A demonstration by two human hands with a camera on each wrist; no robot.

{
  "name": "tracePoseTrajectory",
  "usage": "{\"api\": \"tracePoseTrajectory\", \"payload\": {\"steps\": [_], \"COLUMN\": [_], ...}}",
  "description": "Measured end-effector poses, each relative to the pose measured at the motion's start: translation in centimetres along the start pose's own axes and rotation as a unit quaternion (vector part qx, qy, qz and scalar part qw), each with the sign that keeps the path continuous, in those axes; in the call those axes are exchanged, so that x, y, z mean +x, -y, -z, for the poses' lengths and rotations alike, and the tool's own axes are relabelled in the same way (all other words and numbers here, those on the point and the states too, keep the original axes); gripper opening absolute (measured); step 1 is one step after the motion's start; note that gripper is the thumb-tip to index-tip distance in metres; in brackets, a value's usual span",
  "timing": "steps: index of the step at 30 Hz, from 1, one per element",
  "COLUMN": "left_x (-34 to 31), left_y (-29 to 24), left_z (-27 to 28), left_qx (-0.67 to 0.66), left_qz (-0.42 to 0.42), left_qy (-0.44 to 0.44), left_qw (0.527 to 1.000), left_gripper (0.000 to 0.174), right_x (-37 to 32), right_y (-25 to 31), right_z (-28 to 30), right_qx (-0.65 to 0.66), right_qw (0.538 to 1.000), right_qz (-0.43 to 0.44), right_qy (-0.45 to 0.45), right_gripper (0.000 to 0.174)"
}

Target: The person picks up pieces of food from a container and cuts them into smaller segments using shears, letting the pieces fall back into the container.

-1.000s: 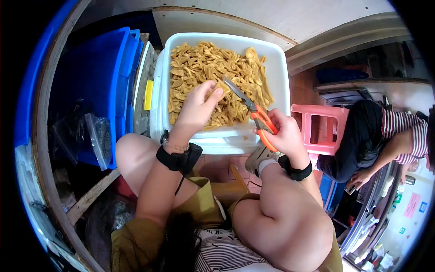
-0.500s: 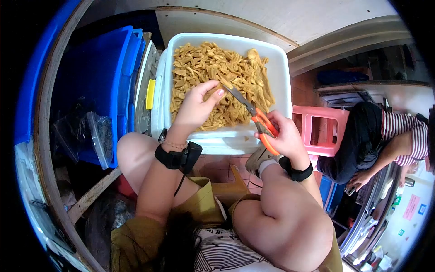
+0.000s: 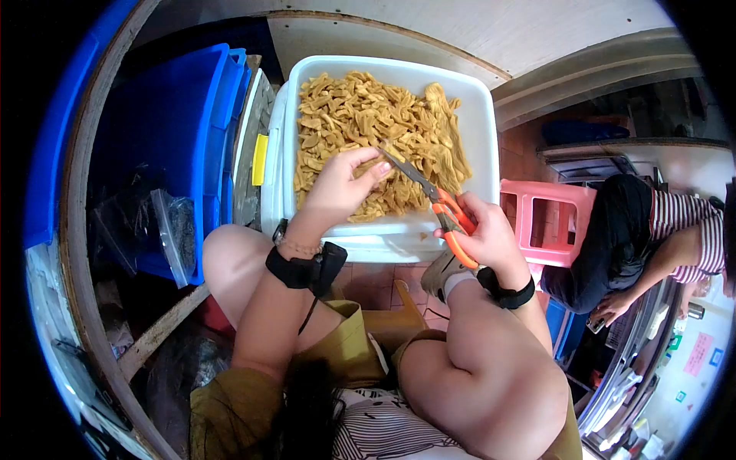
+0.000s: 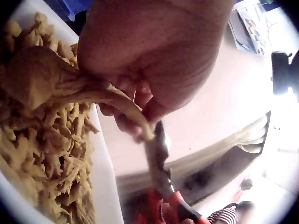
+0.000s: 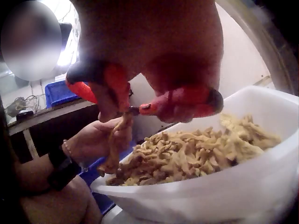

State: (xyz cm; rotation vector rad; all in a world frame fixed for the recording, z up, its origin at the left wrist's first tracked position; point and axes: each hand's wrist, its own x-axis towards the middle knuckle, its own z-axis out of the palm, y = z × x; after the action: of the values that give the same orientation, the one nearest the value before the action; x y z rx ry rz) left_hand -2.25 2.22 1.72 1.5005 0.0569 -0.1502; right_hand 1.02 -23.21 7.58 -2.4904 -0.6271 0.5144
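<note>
No writing is legible anywhere; the pink paper note (image 3: 697, 352) and small blue sticker (image 3: 716, 356) at the right edge are too blurred.

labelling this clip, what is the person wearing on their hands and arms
No gloves or sleeves. The left hand wears a black strap with a boxy unit, a dangling black cable and a thin bracelet. The right hand wears a plain black band.

The right hand (image 5: 154, 42) grips orange scissors (image 5: 187, 100); left hand (image 5: 96, 137) holds a strip (image 5: 114, 147) by white tub (image 5: 210, 186).
</note>
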Motion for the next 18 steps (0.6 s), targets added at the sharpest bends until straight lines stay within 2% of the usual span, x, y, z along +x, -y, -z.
{"api": "tracePoseTrajectory", "payload": {"steps": [5,9,12,14,18], "left_x": [0.4,0.4,0.3,0.0,0.2], "left_y": [1.2,0.6,0.5,0.1,1.1], "left_z": [0.7,0.5,0.3,-0.3,0.1], "left_qx": [0.116,0.119,0.148,0.071,0.138], "left_qz": [-0.014,-0.030,-0.021,0.002,-0.041], "left_qy": [-0.063,-0.060,-0.033,0.031,0.027], "left_qw": [0.991,0.991,0.988,0.997,0.989], "left_gripper": [0.035,0.035,0.032,0.024,0.023], "right_x": [-0.2,-0.3,-0.4,-0.2,-0.2], "right_y": [-1.0,-0.1,0.3,0.2,-0.2], "right_z": [-0.3,0.3,0.1,0.0,0.0], "right_qx": [0.019,-0.010,-0.001,-0.024,-0.025], "right_qw": [0.999,1.000,1.000,0.999,0.999], "right_qz": [0.029,0.004,-0.007,0.035,0.032], "right_qy": [-0.027,-0.014,-0.006,-0.021,-0.017], "right_gripper": [0.044,0.044,0.045,0.048,0.049]}}
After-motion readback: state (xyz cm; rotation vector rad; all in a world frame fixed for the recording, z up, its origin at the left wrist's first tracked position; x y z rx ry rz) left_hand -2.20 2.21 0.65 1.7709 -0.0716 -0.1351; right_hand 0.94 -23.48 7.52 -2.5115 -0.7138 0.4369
